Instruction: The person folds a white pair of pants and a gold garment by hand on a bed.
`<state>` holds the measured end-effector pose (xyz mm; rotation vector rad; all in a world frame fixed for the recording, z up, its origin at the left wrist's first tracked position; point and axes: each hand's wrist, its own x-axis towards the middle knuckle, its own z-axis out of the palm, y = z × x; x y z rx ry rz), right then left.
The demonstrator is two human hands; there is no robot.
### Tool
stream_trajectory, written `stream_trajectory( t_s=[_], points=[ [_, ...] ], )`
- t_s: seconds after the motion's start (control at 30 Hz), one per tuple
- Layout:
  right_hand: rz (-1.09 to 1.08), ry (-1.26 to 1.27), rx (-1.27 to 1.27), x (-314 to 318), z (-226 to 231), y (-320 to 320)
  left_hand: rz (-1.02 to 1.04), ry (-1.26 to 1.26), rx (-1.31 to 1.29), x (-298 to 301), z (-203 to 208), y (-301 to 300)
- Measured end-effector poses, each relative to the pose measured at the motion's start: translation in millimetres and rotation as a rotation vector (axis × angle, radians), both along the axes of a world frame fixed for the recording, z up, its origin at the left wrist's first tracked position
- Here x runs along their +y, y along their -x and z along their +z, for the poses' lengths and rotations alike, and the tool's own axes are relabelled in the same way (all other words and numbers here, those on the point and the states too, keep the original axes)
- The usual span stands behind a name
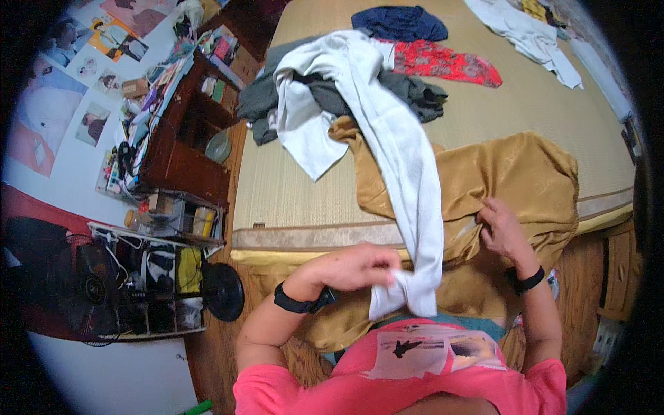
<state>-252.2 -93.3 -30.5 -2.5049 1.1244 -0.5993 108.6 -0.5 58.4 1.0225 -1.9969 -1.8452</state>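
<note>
A white knitted garment (408, 159) stretches from the pile on the bed down to my lap, with one long strip that looks like a sleeve. My left hand (356, 266) is closed on the lower end of this strip, thumb and fingers pinched at the white cloth. Beneath and beside it spreads a shiny golden-brown satin garment (532, 173), partly on the bed and partly over my lap. The fingers of my right hand (505, 232) are bent into its folds and grip the satin. A small white patch shows beside those fingers; I cannot tell what it is.
Dark grey clothes (259, 104) lie under the white garment. Farther off are a navy cloth (401, 24), a red patterned cloth (443, 62) and another white garment (529, 41) on the matted bed (304, 200). A wooden cabinet (194, 145) and black fan (90, 283) stand left.
</note>
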Motion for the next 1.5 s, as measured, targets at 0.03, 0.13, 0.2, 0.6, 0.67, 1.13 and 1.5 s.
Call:
stream_trajectory(
  t_s=[0.03, 0.13, 0.2, 0.6, 0.67, 1.13, 1.5],
  points=[
    [-0.004, 0.057, -0.052, 0.9, -5.2, 1.8, 0.075, 0.131, -0.218, -14.1, -11.2, -8.2],
    [-0.026, -0.036, -0.024, -1.2, -4.4, 2.6, 0.282, 0.315, -0.368, -57.1, -51.2, -44.4],
    [-0.027, -0.008, -0.074, -4.0, -13.5, 3.8, 0.541, 0.372, -0.544, -86.2, -53.8, -71.9],
    [-0.015, -0.015, -0.246, -12.4, -41.6, 10.1, 0.984, 0.811, -0.906, -211.2, -12.7, -168.0],
    [-0.02, -0.038, -0.252, -11.8, -43.7, 8.6, 0.884, 0.715, -0.788, -247.0, -26.6, -141.7],
    [-0.016, -0.032, -0.38, -12.1, -50.4, 17.6, 1.009, 0.247, 0.406, -289.3, -5.0, -85.9],
    [0.005, 0.018, -0.329, -11.0, -52.9, 10.3, 0.866, 0.025, 0.62, 3.9, 19.7, -30.5]
  ],
)
